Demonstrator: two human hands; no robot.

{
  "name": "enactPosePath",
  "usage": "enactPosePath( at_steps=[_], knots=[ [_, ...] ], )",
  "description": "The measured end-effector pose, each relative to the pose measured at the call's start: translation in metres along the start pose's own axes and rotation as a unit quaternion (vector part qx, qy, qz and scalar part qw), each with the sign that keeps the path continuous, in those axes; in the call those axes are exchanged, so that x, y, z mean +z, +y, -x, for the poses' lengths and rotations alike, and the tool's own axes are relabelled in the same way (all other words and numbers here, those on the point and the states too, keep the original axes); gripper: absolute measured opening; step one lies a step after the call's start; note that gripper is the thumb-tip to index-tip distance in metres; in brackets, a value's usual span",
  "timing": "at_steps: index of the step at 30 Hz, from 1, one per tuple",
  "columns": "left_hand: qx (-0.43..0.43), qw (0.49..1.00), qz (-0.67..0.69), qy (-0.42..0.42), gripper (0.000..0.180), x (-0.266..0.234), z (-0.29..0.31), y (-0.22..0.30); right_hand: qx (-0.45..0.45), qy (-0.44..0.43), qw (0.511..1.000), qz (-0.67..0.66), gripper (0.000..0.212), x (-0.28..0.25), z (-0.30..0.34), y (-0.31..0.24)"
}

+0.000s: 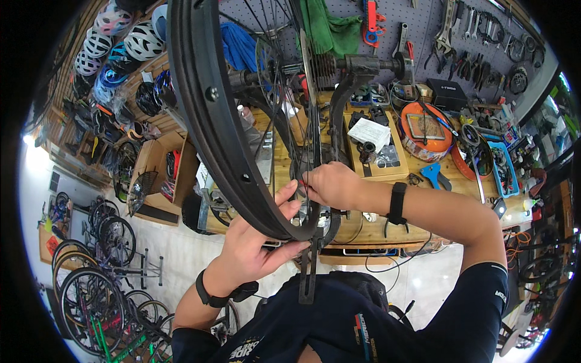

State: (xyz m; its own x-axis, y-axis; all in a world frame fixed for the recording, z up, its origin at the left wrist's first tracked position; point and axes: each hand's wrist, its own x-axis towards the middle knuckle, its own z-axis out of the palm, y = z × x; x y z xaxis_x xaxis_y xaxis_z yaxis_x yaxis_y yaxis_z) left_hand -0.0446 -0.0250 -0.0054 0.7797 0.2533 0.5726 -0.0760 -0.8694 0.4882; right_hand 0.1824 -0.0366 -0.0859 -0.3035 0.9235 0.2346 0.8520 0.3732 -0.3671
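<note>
A bicycle wheel with a wide black rim [227, 121] and no tyre stands upright in a dark truing stand [342, 97], its axle held between the two arms. Thin spokes run down from the hub to the rim. My left hand [245, 242] wraps round the bottom of the rim, thumb on the near side and fingers reaching over toward the spokes. Just right of the rim, my right hand [330, 184] is closed in a pinch beside the lower spokes. A small red bit shows at its fingertips, but what it holds is mostly hidden.
Behind the wheel is a wooden workbench [275, 145] with a shallow box [378, 145] of small parts, an orange round tin [426, 130], a blue-handled tool [433, 174] and a blue tray [503, 169]. Tools hang on a pegboard [417, 36]. Bicycles [91, 302] stand at lower left.
</note>
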Motion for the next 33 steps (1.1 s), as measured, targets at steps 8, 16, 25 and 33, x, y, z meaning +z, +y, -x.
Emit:
enactPosePath(
  at_steps=[8, 16, 25, 33],
  knots=[
    [-0.043, 0.997, 0.056, 0.026, 0.06, 0.006, 0.0, 0.003, 0.053, 0.017, 0.991, -0.121, 0.028, -0.023, -0.016, 0.02],
    [-0.111, 0.959, 0.219, -0.14, 0.068, 0.005, 0.018, -0.028, 0.206, 0.054, 0.962, -0.169, 0.026, -0.077, 0.023, 0.024],
    [-0.334, 0.836, 0.433, -0.037, 0.076, 0.017, -0.013, -0.043, 0.196, 0.008, 0.957, -0.213, 0.021, -0.07, 0.059, 0.002],
    [-0.369, 0.851, 0.37, -0.048, 0.069, 0.037, -0.028, -0.054, 0.237, 0.076, 0.908, -0.336, 0.022, -0.063, 0.092, 0.004]
  ],
)
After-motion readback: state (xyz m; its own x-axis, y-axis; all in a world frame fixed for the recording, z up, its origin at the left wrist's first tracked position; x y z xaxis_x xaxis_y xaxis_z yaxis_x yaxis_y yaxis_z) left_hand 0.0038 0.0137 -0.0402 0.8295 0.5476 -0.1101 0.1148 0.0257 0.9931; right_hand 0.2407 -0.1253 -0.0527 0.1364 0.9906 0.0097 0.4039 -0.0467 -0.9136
